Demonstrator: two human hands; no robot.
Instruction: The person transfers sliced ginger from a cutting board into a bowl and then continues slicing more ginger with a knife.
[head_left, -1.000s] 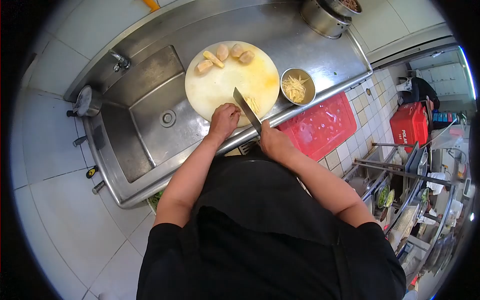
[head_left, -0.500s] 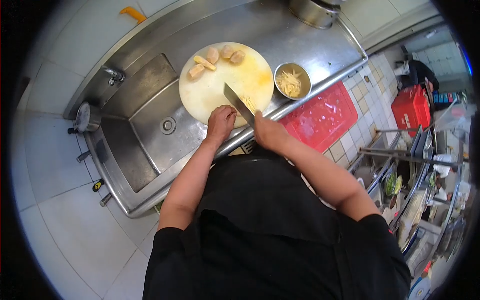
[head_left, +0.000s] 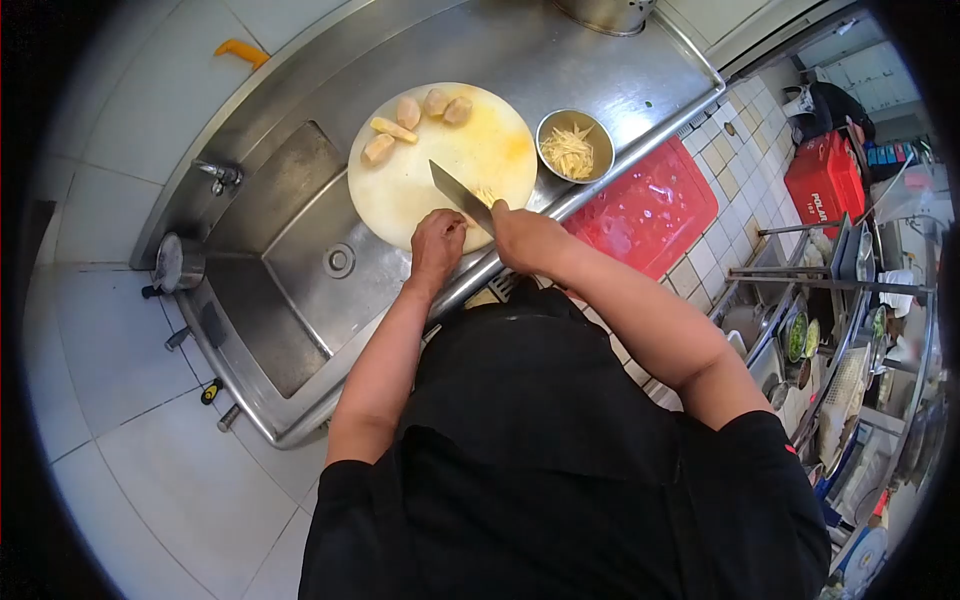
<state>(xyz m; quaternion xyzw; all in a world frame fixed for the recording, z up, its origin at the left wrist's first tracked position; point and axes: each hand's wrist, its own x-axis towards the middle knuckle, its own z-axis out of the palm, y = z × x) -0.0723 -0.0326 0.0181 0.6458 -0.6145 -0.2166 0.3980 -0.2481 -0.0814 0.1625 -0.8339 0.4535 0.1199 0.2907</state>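
My right hand (head_left: 526,238) is closed around the handle of a broad-bladed kitchen knife (head_left: 455,186), whose blade lies angled over a round white cutting board (head_left: 400,205). My left hand (head_left: 437,246) is at the board's near edge, fingers curled together beside the blade; what they press on is mostly hidden. Thin pale yellow strips (head_left: 484,194) lie just past the blade. Several peeled chunks that look like ginger (head_left: 457,110) sit along the board's far side. Right of the board stands a metal bowl (head_left: 605,150) holding shredded yellow strips (head_left: 568,152).
The board rests on a steel counter, partly over the sink (head_left: 290,270) with its tap (head_left: 217,176). A red lid-like panel (head_left: 650,220) lies below the counter edge. Shelving with trays (head_left: 830,270) and a red cooler box (head_left: 825,180) stand at right. A metal pot (head_left: 605,14) is at the back.
The whole view has shifted slightly. The knife blade sits a little further left over the board, nearer my left hand. Both hands keep nearly the same pose.
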